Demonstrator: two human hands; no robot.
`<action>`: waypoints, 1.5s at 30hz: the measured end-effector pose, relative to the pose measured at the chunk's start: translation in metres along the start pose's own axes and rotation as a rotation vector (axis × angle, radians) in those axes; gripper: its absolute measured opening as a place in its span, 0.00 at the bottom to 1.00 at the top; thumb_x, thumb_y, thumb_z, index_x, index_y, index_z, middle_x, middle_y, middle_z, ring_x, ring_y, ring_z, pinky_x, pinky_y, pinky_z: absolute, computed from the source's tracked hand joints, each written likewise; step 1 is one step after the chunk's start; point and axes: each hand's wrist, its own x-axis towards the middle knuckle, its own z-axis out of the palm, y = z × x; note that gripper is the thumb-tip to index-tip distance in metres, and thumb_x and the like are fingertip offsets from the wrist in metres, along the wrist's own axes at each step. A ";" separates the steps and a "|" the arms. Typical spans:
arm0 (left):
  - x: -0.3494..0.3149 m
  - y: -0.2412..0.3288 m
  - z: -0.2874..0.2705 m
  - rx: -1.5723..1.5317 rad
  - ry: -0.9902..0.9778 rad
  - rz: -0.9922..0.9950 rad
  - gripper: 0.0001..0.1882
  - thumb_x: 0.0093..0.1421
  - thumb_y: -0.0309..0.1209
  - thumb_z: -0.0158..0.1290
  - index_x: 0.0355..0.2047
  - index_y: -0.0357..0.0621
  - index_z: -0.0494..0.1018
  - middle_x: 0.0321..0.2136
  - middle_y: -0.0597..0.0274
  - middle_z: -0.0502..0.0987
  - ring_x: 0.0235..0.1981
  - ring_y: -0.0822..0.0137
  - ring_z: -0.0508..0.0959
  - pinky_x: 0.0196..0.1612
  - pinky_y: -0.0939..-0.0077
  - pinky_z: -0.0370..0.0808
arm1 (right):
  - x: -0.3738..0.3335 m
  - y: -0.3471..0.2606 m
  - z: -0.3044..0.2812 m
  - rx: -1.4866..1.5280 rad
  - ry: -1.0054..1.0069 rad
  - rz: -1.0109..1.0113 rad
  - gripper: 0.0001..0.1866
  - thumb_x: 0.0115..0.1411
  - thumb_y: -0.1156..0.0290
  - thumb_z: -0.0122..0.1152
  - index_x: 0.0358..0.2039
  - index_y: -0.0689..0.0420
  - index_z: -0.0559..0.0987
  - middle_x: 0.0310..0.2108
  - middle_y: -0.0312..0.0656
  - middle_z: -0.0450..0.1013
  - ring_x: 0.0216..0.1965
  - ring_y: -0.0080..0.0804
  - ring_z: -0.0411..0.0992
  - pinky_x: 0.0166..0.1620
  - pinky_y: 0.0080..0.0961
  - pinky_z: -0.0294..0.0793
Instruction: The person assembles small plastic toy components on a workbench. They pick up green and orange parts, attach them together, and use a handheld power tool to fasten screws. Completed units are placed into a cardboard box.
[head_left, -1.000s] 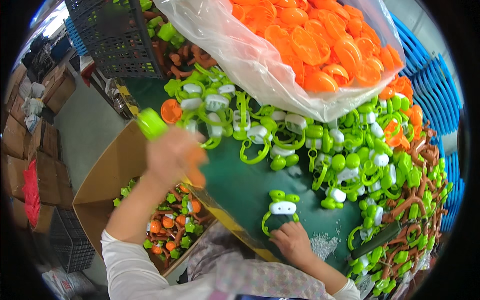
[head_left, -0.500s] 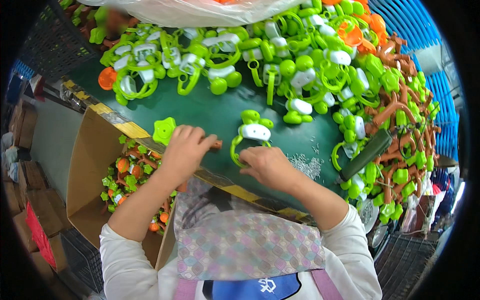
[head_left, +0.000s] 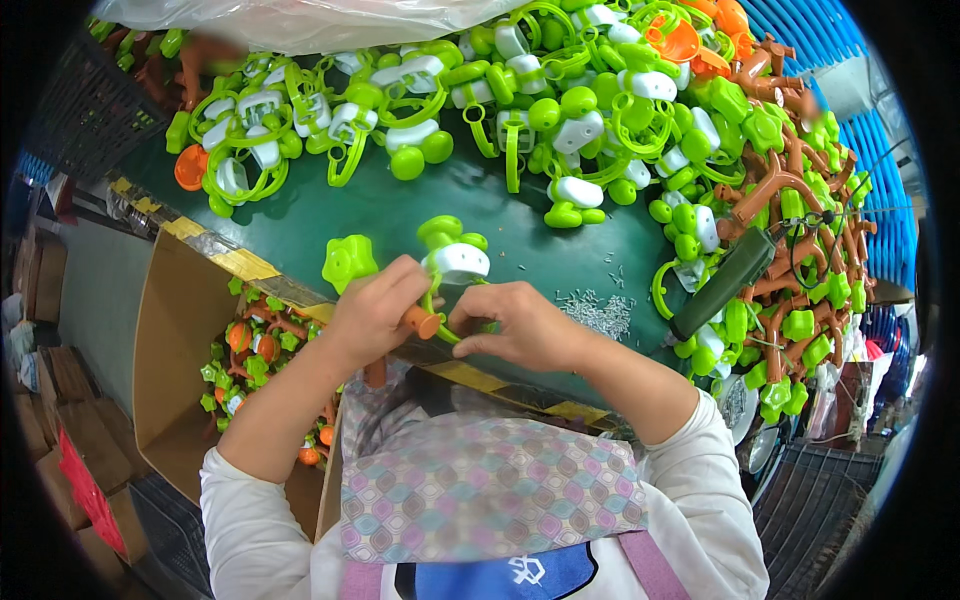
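My left hand (head_left: 378, 308) is closed around a brown plastic branch piece (head_left: 423, 322); its round end sticks out toward the right, and a green star-shaped end (head_left: 349, 262) shows beyond the knuckles. My right hand (head_left: 525, 325) pinches the lower side of a green ring with a white block and green knobs (head_left: 461, 262). The ring sits right beside the branch's end; fingers partly hide where they meet, so I cannot tell whether they are joined. To the right of my right hand lies a scatter of small silver screws (head_left: 597, 315).
A dark green power screwdriver (head_left: 725, 282) rests on the heaped parts at right. Green-white ring pieces (head_left: 405, 135) are piled along the back under a clear plastic bag (head_left: 330, 22). A cardboard box (head_left: 175, 370) of finished-looking pieces stands at the left beyond the table's striped edge (head_left: 245, 264).
The ring piece has come left and nearer, carried by my right hand. My left hand has moved slightly right and nearer with the branch piece, whose round end now meets the ring's side.
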 end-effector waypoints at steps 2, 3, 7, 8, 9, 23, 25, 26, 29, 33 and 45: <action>-0.004 -0.008 -0.004 0.043 -0.064 0.074 0.21 0.45 0.19 0.62 0.40 0.44 0.71 0.34 0.59 0.72 0.32 0.52 0.79 0.32 0.62 0.76 | -0.002 -0.005 -0.012 0.027 -0.056 0.059 0.13 0.56 0.71 0.71 0.40 0.61 0.79 0.32 0.43 0.78 0.34 0.38 0.76 0.41 0.31 0.75; -0.005 -0.008 -0.007 0.078 -0.102 0.066 0.18 0.46 0.18 0.60 0.38 0.43 0.72 0.35 0.59 0.72 0.32 0.53 0.79 0.32 0.63 0.76 | -0.003 -0.009 -0.020 0.047 -0.083 0.097 0.13 0.56 0.71 0.71 0.39 0.61 0.80 0.32 0.43 0.78 0.34 0.38 0.76 0.41 0.31 0.75; -0.004 -0.008 -0.007 0.121 -0.118 -0.026 0.25 0.48 0.19 0.59 0.47 0.45 0.67 0.38 0.57 0.72 0.37 0.51 0.79 0.33 0.60 0.77 | -0.002 -0.012 -0.015 -0.213 -0.154 0.124 0.12 0.64 0.67 0.62 0.42 0.61 0.72 0.26 0.49 0.75 0.29 0.50 0.75 0.35 0.43 0.73; -0.002 -0.003 -0.007 0.117 -0.095 -0.125 0.27 0.49 0.20 0.59 0.50 0.45 0.65 0.39 0.56 0.72 0.38 0.50 0.79 0.33 0.59 0.77 | -0.001 -0.014 -0.009 -0.308 -0.151 0.150 0.12 0.65 0.67 0.60 0.42 0.60 0.70 0.25 0.51 0.74 0.29 0.53 0.75 0.34 0.46 0.72; -0.001 0.001 -0.006 0.114 -0.071 -0.223 0.29 0.50 0.20 0.58 0.53 0.45 0.63 0.40 0.55 0.71 0.39 0.50 0.79 0.33 0.58 0.77 | -0.002 -0.006 -0.005 -0.336 -0.187 0.146 0.13 0.67 0.67 0.56 0.45 0.58 0.64 0.23 0.54 0.72 0.28 0.60 0.73 0.32 0.53 0.69; 0.027 0.007 0.021 0.144 0.058 -0.149 0.33 0.48 0.17 0.57 0.57 0.37 0.63 0.52 0.42 0.69 0.55 0.39 0.68 0.59 0.52 0.65 | -0.007 0.018 0.005 -0.750 -0.087 -0.101 0.08 0.61 0.69 0.53 0.39 0.58 0.72 0.27 0.47 0.76 0.30 0.50 0.78 0.31 0.46 0.76; 0.030 0.022 0.017 0.094 -0.012 0.054 0.34 0.45 0.18 0.59 0.56 0.39 0.64 0.52 0.46 0.70 0.54 0.41 0.68 0.59 0.52 0.65 | -0.015 0.031 0.005 -0.709 0.154 -0.209 0.07 0.61 0.69 0.53 0.37 0.57 0.73 0.30 0.45 0.74 0.34 0.46 0.76 0.35 0.42 0.77; 0.025 0.022 0.018 0.031 -0.114 0.117 0.35 0.45 0.19 0.61 0.56 0.40 0.65 0.52 0.47 0.70 0.53 0.42 0.69 0.58 0.52 0.66 | -0.019 0.034 0.005 -0.683 0.264 -0.269 0.07 0.60 0.69 0.53 0.36 0.57 0.73 0.32 0.44 0.74 0.36 0.45 0.75 0.37 0.40 0.77; 0.022 0.019 0.036 0.145 -0.191 0.101 0.29 0.46 0.24 0.64 0.50 0.40 0.70 0.43 0.50 0.74 0.42 0.45 0.71 0.47 0.55 0.68 | -0.032 0.030 0.007 -0.649 0.225 -0.304 0.07 0.56 0.70 0.55 0.34 0.58 0.73 0.36 0.44 0.72 0.41 0.43 0.72 0.43 0.37 0.74; 0.031 0.020 0.039 0.222 -0.204 0.208 0.16 0.43 0.25 0.66 0.33 0.44 0.76 0.36 0.61 0.74 0.37 0.54 0.73 0.39 0.60 0.68 | -0.060 0.004 -0.037 -0.776 0.522 -0.441 0.12 0.52 0.73 0.60 0.38 0.59 0.74 0.41 0.46 0.71 0.43 0.43 0.71 0.49 0.38 0.74; 0.034 0.032 0.034 0.205 -0.218 0.189 0.14 0.43 0.26 0.67 0.32 0.45 0.78 0.33 0.63 0.75 0.37 0.57 0.73 0.39 0.61 0.68 | -0.090 -0.025 -0.275 -1.751 -0.128 1.093 0.07 0.55 0.68 0.64 0.35 0.48 0.86 0.36 0.36 0.80 0.40 0.33 0.78 0.36 0.36 0.73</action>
